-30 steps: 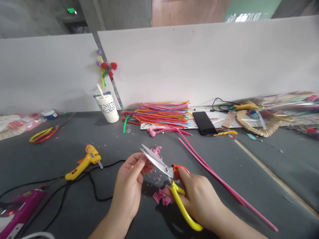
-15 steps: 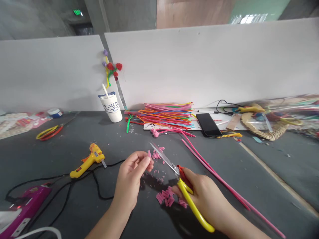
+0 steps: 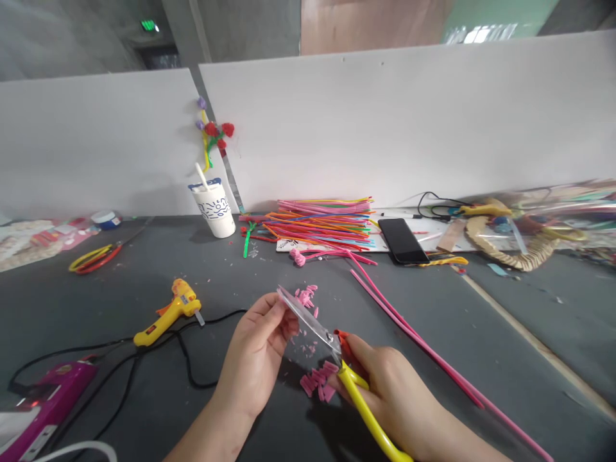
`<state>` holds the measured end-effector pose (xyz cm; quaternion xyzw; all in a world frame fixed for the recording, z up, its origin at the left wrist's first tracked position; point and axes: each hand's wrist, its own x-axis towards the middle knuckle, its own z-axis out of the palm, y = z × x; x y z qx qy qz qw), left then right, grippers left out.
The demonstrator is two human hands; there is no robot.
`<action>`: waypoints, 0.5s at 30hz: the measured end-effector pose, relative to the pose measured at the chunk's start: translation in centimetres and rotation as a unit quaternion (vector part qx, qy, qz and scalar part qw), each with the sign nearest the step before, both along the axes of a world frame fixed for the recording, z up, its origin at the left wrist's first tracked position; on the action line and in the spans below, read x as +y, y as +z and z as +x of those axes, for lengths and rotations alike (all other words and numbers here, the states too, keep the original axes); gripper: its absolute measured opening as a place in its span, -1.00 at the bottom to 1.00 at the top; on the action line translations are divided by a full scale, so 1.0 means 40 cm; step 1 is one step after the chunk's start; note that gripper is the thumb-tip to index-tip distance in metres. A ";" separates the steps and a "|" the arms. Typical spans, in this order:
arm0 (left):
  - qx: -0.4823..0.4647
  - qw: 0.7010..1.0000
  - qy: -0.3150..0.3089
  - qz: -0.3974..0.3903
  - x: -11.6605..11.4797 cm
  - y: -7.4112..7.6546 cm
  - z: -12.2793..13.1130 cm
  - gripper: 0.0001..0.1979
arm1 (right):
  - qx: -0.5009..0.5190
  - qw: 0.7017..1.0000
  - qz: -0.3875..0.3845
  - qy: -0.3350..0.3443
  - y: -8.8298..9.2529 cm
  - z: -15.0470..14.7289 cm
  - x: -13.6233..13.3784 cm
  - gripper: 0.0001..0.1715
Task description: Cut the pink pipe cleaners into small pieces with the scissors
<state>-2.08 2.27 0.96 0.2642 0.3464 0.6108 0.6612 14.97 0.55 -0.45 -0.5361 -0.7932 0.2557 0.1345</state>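
Observation:
My right hand [image 3: 392, 378] is wrapped round the yellow and red handles of a pair of scissors [image 3: 368, 407]. Their blades point up and to the left, with the tips at the fingertips of my left hand [image 3: 255, 353]. That hand pinches a small pink piece of pipe cleaner, mostly hidden behind fingers and blade. Below the scissors, a heap of cut pink pieces [image 3: 317, 380] lies on the dark table. A smaller heap of slim pink pieces [image 3: 307, 295] sits beyond the blades, with tiny pink scraps scattered between.
Long pink pipe cleaners [image 3: 414, 333] stretch along the right. Farther back lie a coloured pipe cleaner bundle [image 3: 322, 221] and a phone [image 3: 403, 240]. On the left are a white cup [image 3: 216, 212], a yellow glue gun [image 3: 168, 314], cables and a purple power strip [image 3: 58, 410].
The scissors have moved left, bringing their tips to the pink piece, and their blades look closer together. My left hand has turned slightly, its fingers now partly behind the blade.

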 end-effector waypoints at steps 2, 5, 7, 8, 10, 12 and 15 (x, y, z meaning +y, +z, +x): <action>-0.007 1.000 -0.008 0.006 -0.003 0.000 0.003 -0.93 | -0.007 1.000 0.008 -0.003 -0.004 -0.002 -0.003 -0.68; -0.022 1.000 -0.011 0.010 -0.006 0.000 0.006 -0.95 | -0.012 1.000 0.017 -0.005 -0.009 -0.001 -0.010 -0.65; -0.032 0.999 -0.012 0.011 -0.008 -0.001 0.007 -0.96 | -0.008 1.000 0.022 -0.003 -0.012 0.000 -0.015 -0.64; -0.036 0.999 -0.013 0.012 -0.009 -0.002 0.008 -0.96 | -0.004 1.000 0.024 -0.002 -0.013 0.001 -0.016 -0.65; -0.041 0.999 -0.018 0.015 -0.010 -0.003 0.007 -0.96 | 0.003 1.000 0.025 -0.002 -0.014 0.001 -0.018 -0.68; -0.042 0.999 -0.021 0.017 -0.011 -0.004 0.006 -0.95 | 0.007 1.000 0.026 0.000 -0.013 0.000 -0.017 -0.72; -0.034 0.999 -0.026 0.022 -0.011 -0.005 0.004 -0.92 | 0.004 1.000 0.027 0.001 -0.012 -0.002 -0.013 -0.72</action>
